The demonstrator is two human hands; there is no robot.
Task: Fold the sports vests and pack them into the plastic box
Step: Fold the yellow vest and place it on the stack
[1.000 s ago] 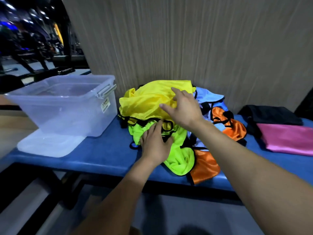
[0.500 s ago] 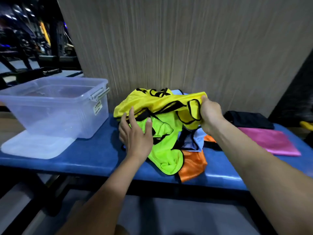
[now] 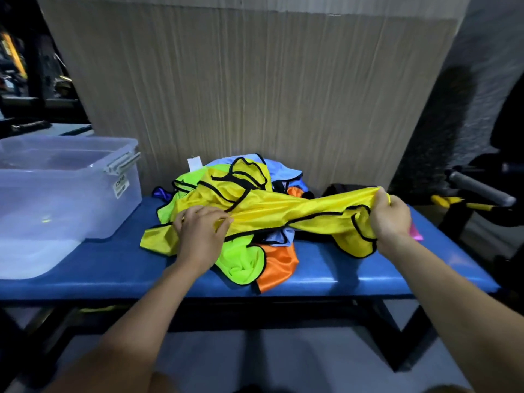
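The left hand (image 3: 198, 236) and the right hand (image 3: 390, 217) each pinch an end of the yellow vest (image 3: 283, 211), stretched over the pile of vests (image 3: 249, 259) on the blue table (image 3: 113, 268), with the plastic box (image 3: 65, 188) farther left.

Your left hand (image 3: 198, 236) and right hand (image 3: 390, 217) each grip the yellow vest (image 3: 283, 211), stretched between them over the vest pile (image 3: 249, 251) on the blue bench (image 3: 113, 268). The clear plastic box (image 3: 68, 182) stands at the left, with its lid (image 3: 31, 259) beneath it.
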